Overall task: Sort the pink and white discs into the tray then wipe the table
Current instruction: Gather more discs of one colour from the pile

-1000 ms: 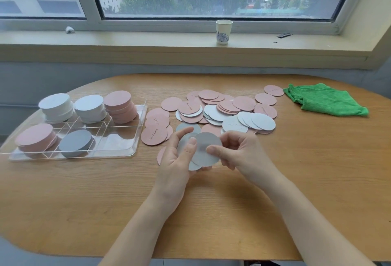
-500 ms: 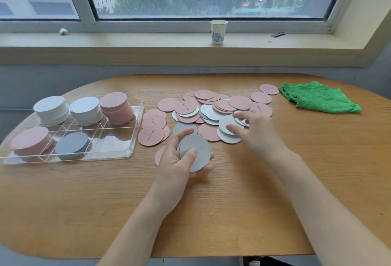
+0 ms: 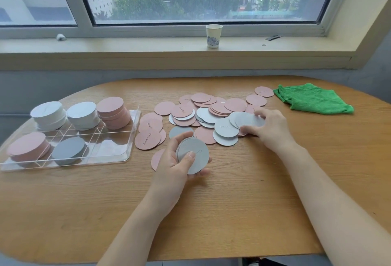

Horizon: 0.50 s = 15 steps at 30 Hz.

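Observation:
Loose pink and white discs lie heaped in the middle of the wooden table. My left hand grips a small stack of white discs just above the table, thumb on top. My right hand reaches into the heap's right side and pinches a white disc by its edge. A clear divided tray at the left holds white stacks and a pink stack at the back, with another pink stack and a grey-white stack in front.
A crumpled green cloth lies at the table's far right. A paper cup stands on the windowsill behind. Bare wood stretches along the front of the table around my forearms.
My right hand left the stack held in my left hand, reached right into the heap and took hold of a white disc. My left hand kept the stack nearly still.

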Motion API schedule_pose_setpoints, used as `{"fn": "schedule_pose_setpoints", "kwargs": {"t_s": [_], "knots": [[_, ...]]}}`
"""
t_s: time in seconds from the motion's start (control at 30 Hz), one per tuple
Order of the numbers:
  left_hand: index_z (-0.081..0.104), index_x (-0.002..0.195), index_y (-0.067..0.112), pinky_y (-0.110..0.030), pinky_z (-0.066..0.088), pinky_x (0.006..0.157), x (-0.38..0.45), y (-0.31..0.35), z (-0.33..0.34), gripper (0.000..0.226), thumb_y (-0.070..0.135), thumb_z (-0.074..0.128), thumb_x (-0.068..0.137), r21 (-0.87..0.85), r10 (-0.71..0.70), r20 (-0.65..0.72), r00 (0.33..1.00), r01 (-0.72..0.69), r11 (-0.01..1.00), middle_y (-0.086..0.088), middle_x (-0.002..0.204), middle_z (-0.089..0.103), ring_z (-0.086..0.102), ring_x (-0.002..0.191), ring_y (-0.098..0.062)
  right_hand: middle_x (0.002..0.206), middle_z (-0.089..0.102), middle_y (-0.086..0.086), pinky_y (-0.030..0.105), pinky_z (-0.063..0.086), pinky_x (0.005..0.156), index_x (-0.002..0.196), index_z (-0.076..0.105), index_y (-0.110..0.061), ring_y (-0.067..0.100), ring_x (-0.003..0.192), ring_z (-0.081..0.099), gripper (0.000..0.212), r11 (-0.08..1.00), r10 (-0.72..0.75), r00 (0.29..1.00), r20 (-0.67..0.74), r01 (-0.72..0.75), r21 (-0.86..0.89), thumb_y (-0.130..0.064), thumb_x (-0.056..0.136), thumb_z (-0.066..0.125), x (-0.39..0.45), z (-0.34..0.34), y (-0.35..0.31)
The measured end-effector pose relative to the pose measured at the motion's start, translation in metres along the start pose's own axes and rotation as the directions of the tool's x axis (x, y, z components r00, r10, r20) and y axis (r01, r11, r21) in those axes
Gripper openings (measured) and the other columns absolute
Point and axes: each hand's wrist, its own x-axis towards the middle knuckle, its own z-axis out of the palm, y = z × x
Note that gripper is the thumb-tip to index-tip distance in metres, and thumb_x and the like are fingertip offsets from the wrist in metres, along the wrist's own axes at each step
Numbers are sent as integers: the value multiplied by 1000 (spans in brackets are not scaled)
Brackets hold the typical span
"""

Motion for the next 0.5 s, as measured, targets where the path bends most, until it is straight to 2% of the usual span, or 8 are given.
{"fn": "schedule_pose_setpoints", "kwargs": {"t_s": [0.07,0.13,0.27,0.4,0.5], "knots": [[56,137,24,-44,60,76,0,0,1,42,-4,48,106,-3,-2,-9,1000,2,1000,-21,131,58,74,102,-40,118,57,9,30,39,97,126,66,-17,25,113,55,67,998,-9,1000,-15,10,64,-37,67,92,-6,-2,3],[56,136,24,-43,60,75,0,0,2,42,-4,48,106,-5,-4,-14,1000,4,1000,-21,130,58,74,102,-40,111,63,7,27,41,89,119,70,-17,21,101,58,49,993,-19,998,-58,26,115,-28,75,88,-10,-4,6],[57,135,24,-40,61,72,-1,0,4,41,-4,48,105,-16,-10,-17,1000,10,1000,-21,128,59,74,102,-40,83,71,-2,19,45,70,97,77,-17,10,71,59,13,956,-35,996,-88,59,287,-18,85,80,-22,-14,5],[56,135,23,-37,61,68,-1,2,4,41,-3,46,106,-37,-22,-26,999,21,999,-21,126,61,74,102,-41,81,70,0,24,52,64,91,75,-16,10,64,60,6,799,-56,997,43,19,600,-12,87,77,-46,-23,-10],[58,134,22,-37,61,66,0,4,3,40,-2,43,106,-85,-37,-33,999,34,996,-20,126,61,73,102,-42,79,70,-2,25,52,63,92,74,-12,13,62,58,5,713,-153,978,139,12,701,-9,88,75,-64,-26,-26]]}}
